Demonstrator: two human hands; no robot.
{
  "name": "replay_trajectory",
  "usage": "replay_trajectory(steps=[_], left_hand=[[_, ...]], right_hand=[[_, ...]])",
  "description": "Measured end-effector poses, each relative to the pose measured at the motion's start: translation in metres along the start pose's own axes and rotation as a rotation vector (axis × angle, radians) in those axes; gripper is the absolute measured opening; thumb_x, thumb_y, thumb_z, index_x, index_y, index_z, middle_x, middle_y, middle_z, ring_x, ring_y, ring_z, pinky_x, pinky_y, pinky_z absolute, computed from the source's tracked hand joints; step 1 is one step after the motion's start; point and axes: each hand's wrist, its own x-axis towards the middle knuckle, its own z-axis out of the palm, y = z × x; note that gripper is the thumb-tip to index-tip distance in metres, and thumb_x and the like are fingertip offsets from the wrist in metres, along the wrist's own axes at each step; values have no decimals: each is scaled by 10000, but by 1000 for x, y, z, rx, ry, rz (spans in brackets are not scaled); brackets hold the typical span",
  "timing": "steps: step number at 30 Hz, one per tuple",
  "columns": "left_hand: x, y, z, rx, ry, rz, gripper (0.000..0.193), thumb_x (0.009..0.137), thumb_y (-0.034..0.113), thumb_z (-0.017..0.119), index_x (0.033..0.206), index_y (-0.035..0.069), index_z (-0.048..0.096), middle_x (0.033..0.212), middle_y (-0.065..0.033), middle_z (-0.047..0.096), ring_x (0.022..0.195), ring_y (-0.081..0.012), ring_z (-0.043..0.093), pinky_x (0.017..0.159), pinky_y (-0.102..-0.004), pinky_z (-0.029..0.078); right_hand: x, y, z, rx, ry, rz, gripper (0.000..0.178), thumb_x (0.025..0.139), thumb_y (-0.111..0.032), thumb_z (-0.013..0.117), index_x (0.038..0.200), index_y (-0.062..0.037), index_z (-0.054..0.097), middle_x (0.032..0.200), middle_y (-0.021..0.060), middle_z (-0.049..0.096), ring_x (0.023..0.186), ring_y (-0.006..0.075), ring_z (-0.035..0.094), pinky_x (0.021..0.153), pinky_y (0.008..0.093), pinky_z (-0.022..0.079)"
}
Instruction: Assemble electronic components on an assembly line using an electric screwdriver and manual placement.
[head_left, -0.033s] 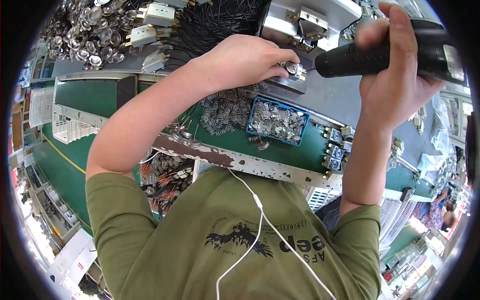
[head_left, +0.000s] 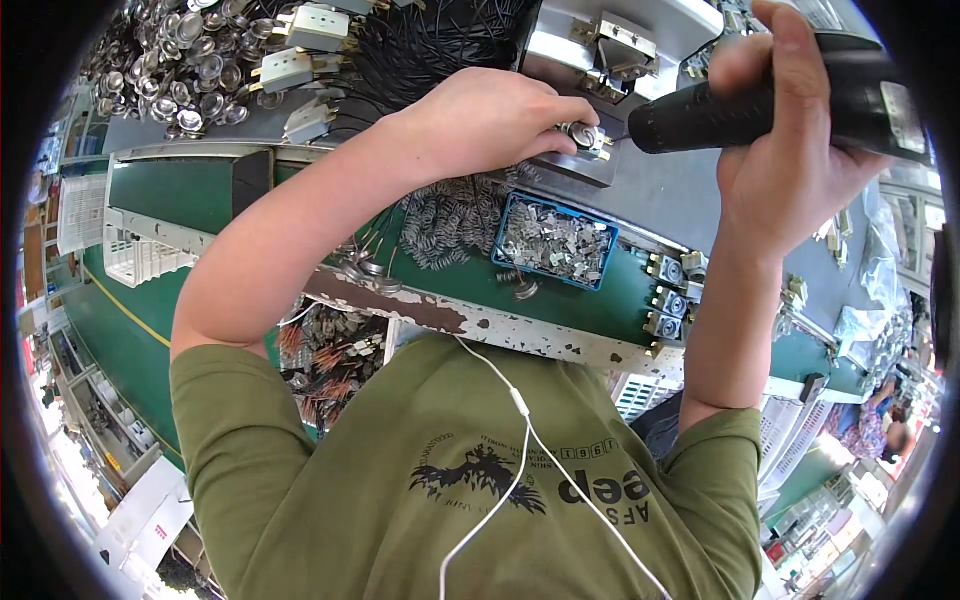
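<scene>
My left hand [head_left: 505, 125] pinches a small component [head_left: 583, 136] with a round metal part and brass-coloured terminals. It is held against a grey metal block [head_left: 580, 172]. A black electric screwdriver [head_left: 705, 118] is gripped in my right hand [head_left: 790, 150]. Its thin bit points left and reaches the component's side; whether it touches a screw is too small to tell. One finger of that hand is smeared by motion. Below my left hand stands a blue tray [head_left: 508, 258] full of small metal clips [head_left: 560, 240]. Coil springs [head_left: 440, 225] lie in a heap to its left.
Round metal caps [head_left: 190, 70] are piled at the far left, beside white blocks with terminals [head_left: 318, 28] and black wires [head_left: 430, 45]. A metal fixture [head_left: 625, 55] stands behind my left hand. Several small assemblies [head_left: 665, 300] sit right of the tray. A chipped white rail [head_left: 540, 340] edges the bench.
My right hand and the screwdriver have shifted very slightly up. My left hand stays in place on the component.
</scene>
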Motion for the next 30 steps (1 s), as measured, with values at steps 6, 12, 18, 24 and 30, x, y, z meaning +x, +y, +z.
replay_trajectory(steps=[6,12,18,24,30], left_hand=[[0,6,-4,3,-40,-39,307,983,341,655,1265,220,636,941,-78,706,905,-306,705,757,-441,565],[1,4,-5,8,-62,-31,310,969,328,663,1252,203,660,964,-86,725,917,-294,731,743,-440,583],[0,-1,0,46,35,41,298,968,294,665,1254,210,667,926,-90,712,872,-296,732,703,-437,585],[-2,-1,3,39,51,53,293,965,285,667,1247,207,669,924,-91,712,879,-294,731,706,-437,582],[-2,1,6,57,61,59,291,964,298,667,1236,197,674,941,-86,719,906,-289,729,737,-431,578]], right_hand=[[-3,2,5,-64,88,52,147,954,-79,727,999,41,655,694,75,639,543,147,616,505,265,484],[-1,1,10,-119,-66,49,114,943,-12,719,1020,35,650,779,75,664,563,133,624,513,261,497],[-6,13,5,-122,-122,-21,129,945,-14,726,1029,35,642,812,69,666,577,116,626,519,248,503],[-9,14,10,-185,-117,-10,144,940,2,728,1047,36,637,862,78,678,603,116,644,512,244,507],[-9,14,12,-169,-204,-142,214,921,35,722,1107,27,617,977,125,723,646,116,664,549,247,543]])
